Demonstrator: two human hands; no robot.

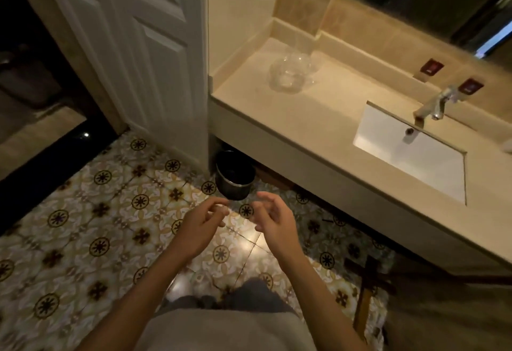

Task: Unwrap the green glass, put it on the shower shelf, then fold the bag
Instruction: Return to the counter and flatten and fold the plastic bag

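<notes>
Both of my hands hover over the patterned floor in front of me, holding nothing. My left hand [201,221] has its fingers loosely curled and apart. My right hand [273,216] is a little to the right of it, fingers spread and bent. A clear, crumpled plastic bag [289,73] lies on the left end of the beige vanity counter [313,118], well beyond both hands. I see no green glass and no shower shelf in this view.
A white undermount sink [412,154] with a chrome tap [435,106] is set in the counter at right. A black bin [235,174] stands on the floor under the counter's left end. A white panelled door [155,54] stands at left.
</notes>
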